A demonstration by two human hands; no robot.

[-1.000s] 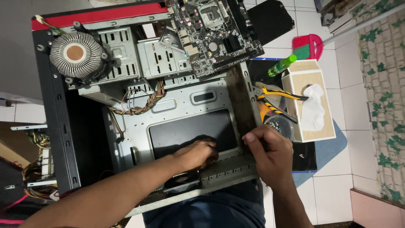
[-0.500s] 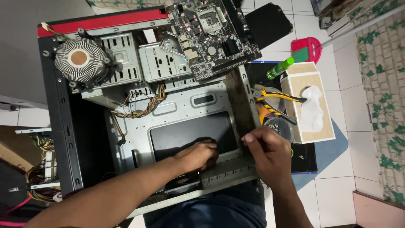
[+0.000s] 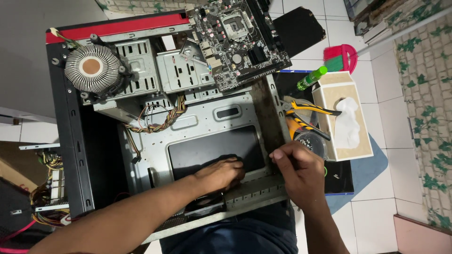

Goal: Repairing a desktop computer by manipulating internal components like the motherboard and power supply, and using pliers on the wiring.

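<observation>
I see the open computer case filling the frame's centre. My left hand lies flat inside its lower edge; my right hand, fingers pinched, meets the lower-right rim. I'd brace firmly and work slowly.

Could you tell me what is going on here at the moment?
A person is working inside an open computer case lying on its side on the floor. The left hand reaches into the case near the back panel, and the right hand rests on the case's edge, fingers pinched together. A motherboard and a cooler lie on top of the case; pliers sit beside it.
</observation>
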